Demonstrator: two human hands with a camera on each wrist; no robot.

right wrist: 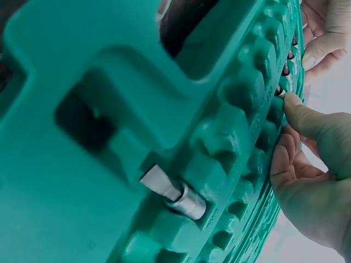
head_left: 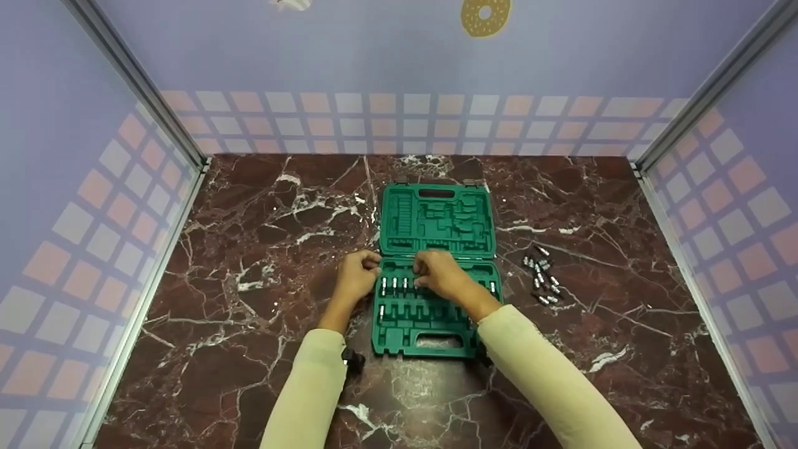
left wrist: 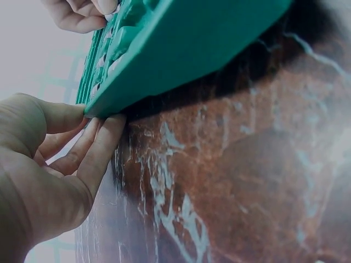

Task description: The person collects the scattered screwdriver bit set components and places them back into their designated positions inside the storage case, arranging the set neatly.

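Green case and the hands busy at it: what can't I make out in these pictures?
- Head view: some slots of the green case, covered by the right hand.
- Head view: exact tips of the loose bits, too small.
- Left wrist view: most of the case's inside, blocked by its outer surface.
- Right wrist view: part of the left hand, cut off by the picture's edge.

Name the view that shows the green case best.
Head view: the green case lies open, both halves showing. Left wrist shows mainly its outer side; right wrist, only part of it, close up.
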